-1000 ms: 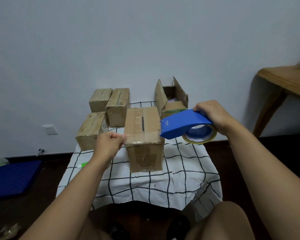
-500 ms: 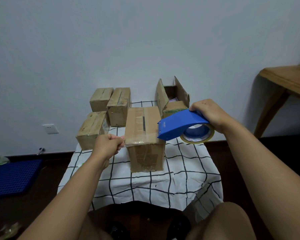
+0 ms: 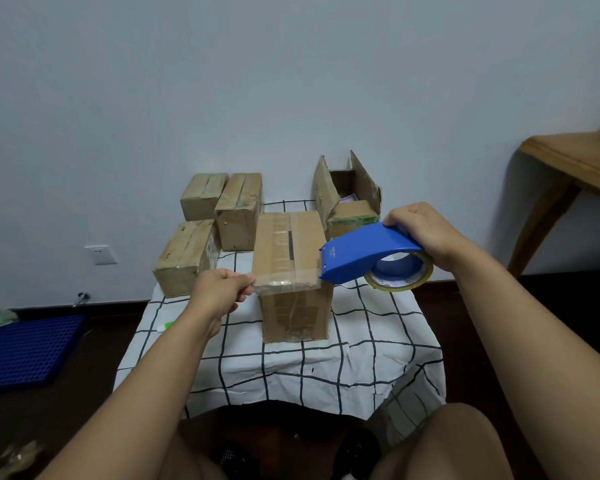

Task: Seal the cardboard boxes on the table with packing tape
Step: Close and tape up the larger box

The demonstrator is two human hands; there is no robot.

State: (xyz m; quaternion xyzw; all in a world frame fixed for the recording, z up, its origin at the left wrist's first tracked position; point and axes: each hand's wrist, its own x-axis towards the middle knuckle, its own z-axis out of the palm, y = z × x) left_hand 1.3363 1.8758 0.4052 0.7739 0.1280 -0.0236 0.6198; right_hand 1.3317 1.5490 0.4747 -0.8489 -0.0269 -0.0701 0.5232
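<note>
A tall cardboard box (image 3: 293,271) stands in the middle of the table, its top flaps closed with a dark gap along the seam. My right hand (image 3: 420,230) grips a blue tape dispenser (image 3: 364,254) with a roll of clear tape, its front end at the box's near right top edge. My left hand (image 3: 222,289) pinches the free end of the clear tape strip (image 3: 284,277), which stretches across the near top edge of the box from the dispenser.
Three closed boxes (image 3: 187,256) stand at the back left. An open box (image 3: 347,199) with raised flaps sits at the back right. A checked cloth (image 3: 361,341) covers the table. A wooden table (image 3: 575,168) is at right, a blue crate (image 3: 25,351) on the floor at left.
The dispenser has shifted slightly down and right at the box's near edge. My left hand has drawn the tape end a little to the left, stretching the strip across the box.
</note>
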